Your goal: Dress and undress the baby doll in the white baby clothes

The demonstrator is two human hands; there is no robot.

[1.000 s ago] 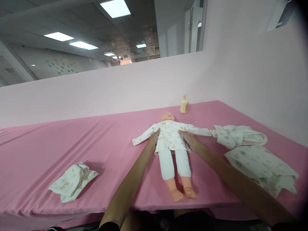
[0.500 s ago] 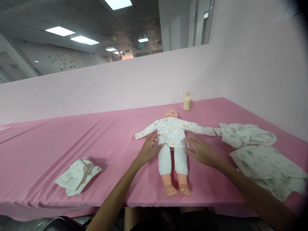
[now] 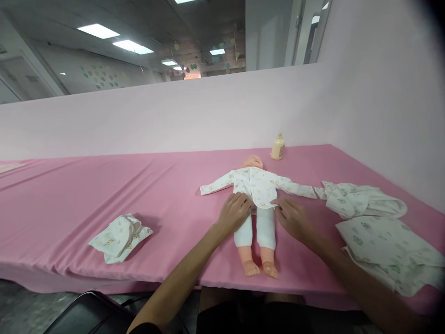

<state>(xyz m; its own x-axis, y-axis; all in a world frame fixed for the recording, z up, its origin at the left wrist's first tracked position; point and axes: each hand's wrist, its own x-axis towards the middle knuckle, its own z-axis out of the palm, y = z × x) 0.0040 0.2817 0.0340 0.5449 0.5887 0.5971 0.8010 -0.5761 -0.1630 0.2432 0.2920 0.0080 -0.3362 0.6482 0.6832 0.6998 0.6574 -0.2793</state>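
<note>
Pink-covered table point(image 3: 174, 199), its cloth creased and draped over the near edge, as I face it. Directly behind the table: a low, pale wall point(image 3: 156, 123). Right of the table: a second pale wall point(image 3: 389, 116), meeting the first at the table's far right corner. Above and beyond the table: a grey ceiling point(image 3: 208, 23) with lit rectangular panels point(image 3: 98, 31), and a far wall point(image 3: 71, 60) bearing pastel spots point(image 3: 98, 86). Below the table's near left edge: mottled grey floor point(image 3: 17, 306).

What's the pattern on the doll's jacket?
Small scattered prints on a white jacket, seen in the head view.
</note>
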